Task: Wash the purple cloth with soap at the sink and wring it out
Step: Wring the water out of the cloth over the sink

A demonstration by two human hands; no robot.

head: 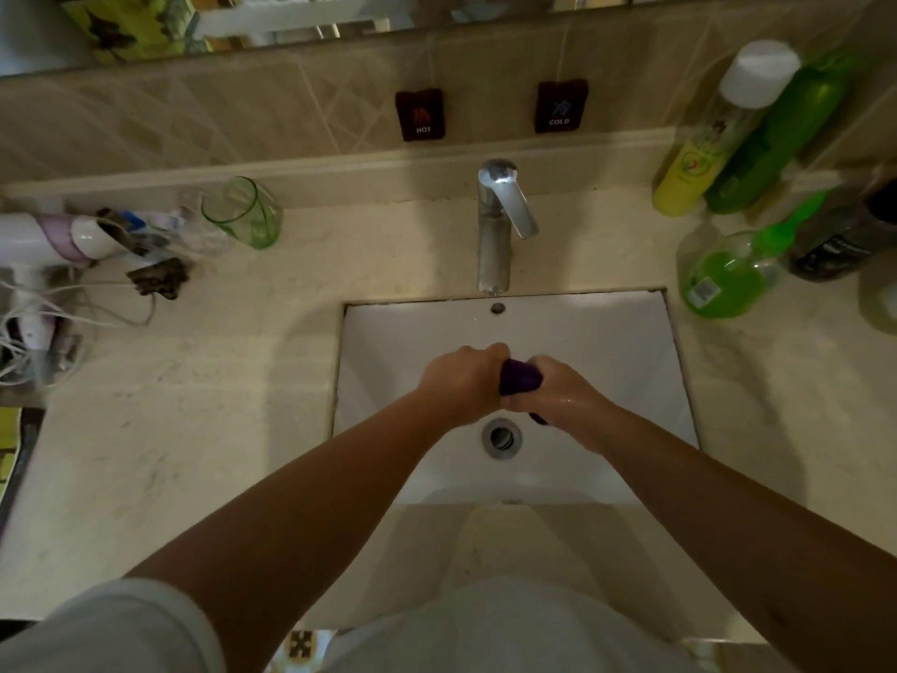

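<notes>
Head view: purple cloth (pixel 521 377), bunched between left hand (pixel 463 383) and right hand (pixel 563 393), both gripping it; long axis left–right above sink (pixel 631 342).

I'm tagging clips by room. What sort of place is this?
Most likely a home bathroom: a white sink set in a counter under a mirror, a hair dryer lying to the left, and toiletry bottles to the right.

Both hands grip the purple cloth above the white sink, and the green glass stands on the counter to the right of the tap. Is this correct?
Not quite. The head view shows the green glass left of the tap, not right. The rest holds: left hand and right hand grip the purple cloth above the white sink.
</notes>
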